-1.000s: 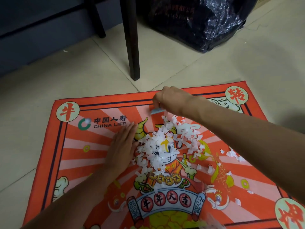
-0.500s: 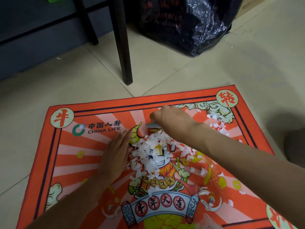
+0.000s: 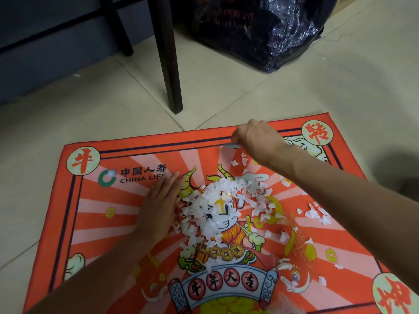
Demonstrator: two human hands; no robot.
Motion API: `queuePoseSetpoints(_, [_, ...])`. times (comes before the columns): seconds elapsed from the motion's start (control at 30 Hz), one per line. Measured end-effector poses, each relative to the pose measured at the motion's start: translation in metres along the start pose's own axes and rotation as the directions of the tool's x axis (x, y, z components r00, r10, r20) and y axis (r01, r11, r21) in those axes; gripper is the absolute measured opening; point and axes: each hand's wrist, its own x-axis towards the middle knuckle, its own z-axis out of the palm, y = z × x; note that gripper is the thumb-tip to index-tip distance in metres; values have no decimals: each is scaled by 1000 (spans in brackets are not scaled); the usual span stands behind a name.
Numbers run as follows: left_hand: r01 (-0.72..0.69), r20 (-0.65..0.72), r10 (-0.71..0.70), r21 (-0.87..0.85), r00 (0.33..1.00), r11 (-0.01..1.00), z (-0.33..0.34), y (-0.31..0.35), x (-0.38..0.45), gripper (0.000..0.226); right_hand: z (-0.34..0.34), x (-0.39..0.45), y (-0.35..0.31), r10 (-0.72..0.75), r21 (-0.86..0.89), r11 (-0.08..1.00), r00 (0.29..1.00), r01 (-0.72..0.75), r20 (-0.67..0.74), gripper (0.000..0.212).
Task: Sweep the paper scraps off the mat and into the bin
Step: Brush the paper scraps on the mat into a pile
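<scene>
A red-orange printed mat (image 3: pixel 108 223) lies on the tiled floor. White paper scraps (image 3: pixel 215 211) are heaped at its middle, and looser scraps (image 3: pixel 315 214) are scattered toward the right. My left hand (image 3: pixel 158 207) lies flat on the mat, fingers straight, its edge against the left side of the heap. My right hand (image 3: pixel 258 139) hovers near the mat's far border, fingers curled round a small flat grey-blue piece (image 3: pixel 231 145) that sticks out to the left. A few scraps lie just below that hand.
A crumpled black plastic bag (image 3: pixel 272 30) stands on the floor beyond the mat, far right. A dark furniture leg (image 3: pixel 170 64) stands just past the mat's far edge, with a second leg (image 3: pixel 118 26) further back left. Beige tiles surround the mat.
My right hand dragged the flat piece down to the top of the heap, then went back out to the far border. The left hand stayed flat beside the heap.
</scene>
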Motion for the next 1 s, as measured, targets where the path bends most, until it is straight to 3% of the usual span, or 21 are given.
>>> queuePoseSetpoints(0.13, [0,16,0,-4,1000,1000,-2,-1,2,63,4,-9,-9,-30,-2,1000,1000,30,5,35])
queuePoseSetpoints(0.4, [18,17,-19,21,1000,1000,-5,4,1,82,-8,-38,-46,-59,42,998,995,56,78,41])
queuePoseSetpoints(0.67, [51,27,-50,-34,998,998,-11,6,3,61,-17,-63,-73,-77,70,995,988,69,132,41])
queuePoseSetpoints(1.0, [75,206,-65,-37,976,997,-30,7,17,58,-29,-89,-91,-117,80,991,975,103,189,42])
